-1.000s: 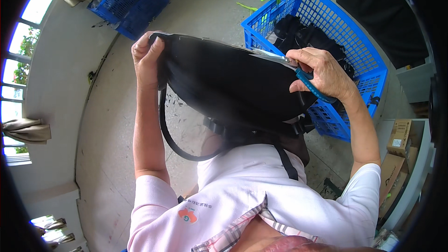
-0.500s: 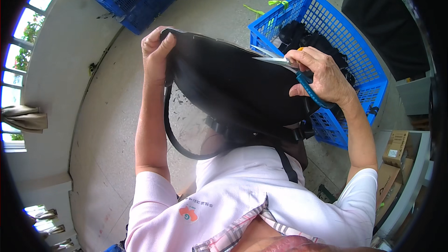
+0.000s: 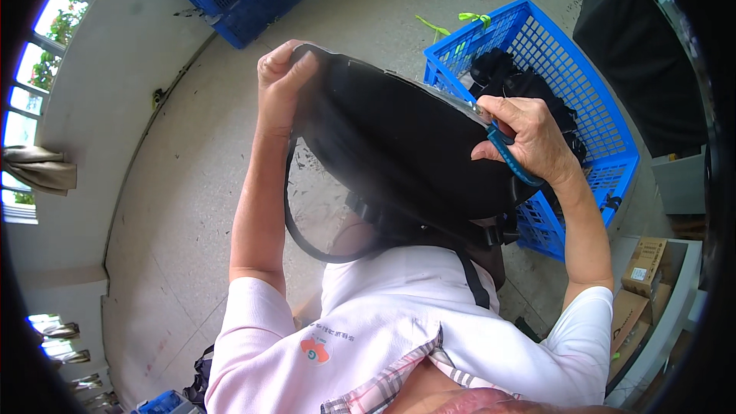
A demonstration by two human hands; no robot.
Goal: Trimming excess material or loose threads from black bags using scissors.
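Observation:
A large black fabric piece with a strap, like a bag panel (image 3: 391, 130), hangs in front of my lap. My left hand (image 3: 285, 80) is closed on its upper left corner, thumb toward me. In my right hand (image 3: 533, 134) are scissors (image 3: 510, 155) with blue-green handles, fingers through the loops. Their blades lie along the panel's upper right edge and look closed or nearly so, partly hidden by that edge. A black strap (image 3: 291, 215) loops from the left side of the panel down to my lap.
A blue plastic crate (image 3: 613, 119) holding black items stands on the floor at the right. Stacked blue crates (image 3: 264, 11) are at the back left. Cardboard boxes (image 3: 644, 264) sit on a shelf at the lower right. Black scraps lie on the floor (image 3: 184, 207).
The scissor blades, spread apart before, have come together along the panel's edge. The panel and my left hand sit further right in the view, which has shifted.

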